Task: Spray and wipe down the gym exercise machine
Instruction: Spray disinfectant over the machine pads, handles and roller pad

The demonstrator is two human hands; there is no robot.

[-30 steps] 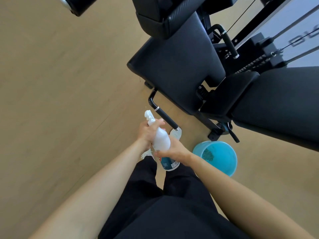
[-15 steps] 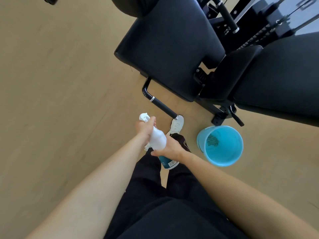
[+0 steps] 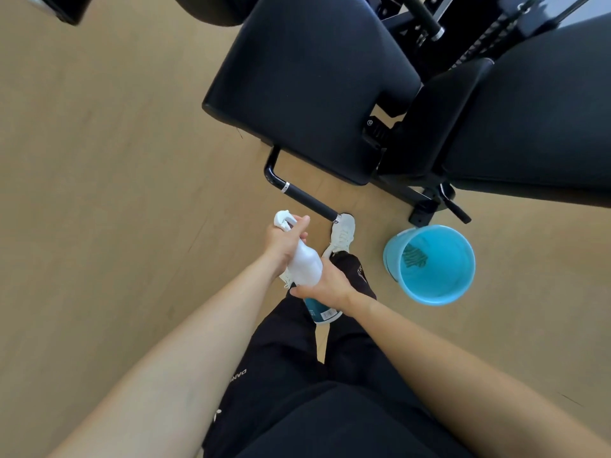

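Note:
A white spray bottle [image 3: 305,264] with a teal label hangs in front of me over my legs. My left hand [image 3: 284,241] grips its neck just under the white trigger head. My right hand [image 3: 325,284] holds the bottle's lower body. The black gym machine fills the upper right: a padded seat [image 3: 310,81], a second large pad [image 3: 535,120] and a black handle bar [image 3: 305,198] sticking out toward me. A dark green cloth [image 3: 415,256] lies inside a blue bucket [image 3: 458,285] on the floor at my right.
The tan wooden floor [image 3: 99,193] spreads out to the left. My white shoe [image 3: 342,236] stands right under the end of the handle bar. The machine's frame foot [image 3: 421,214] is close to the bucket. A dark object [image 3: 62,8] cuts into the top left corner.
My head has tipped down and nearer, so the machine and bucket shifted in view. Both hands have kept their hold on the bottle in much the same place.

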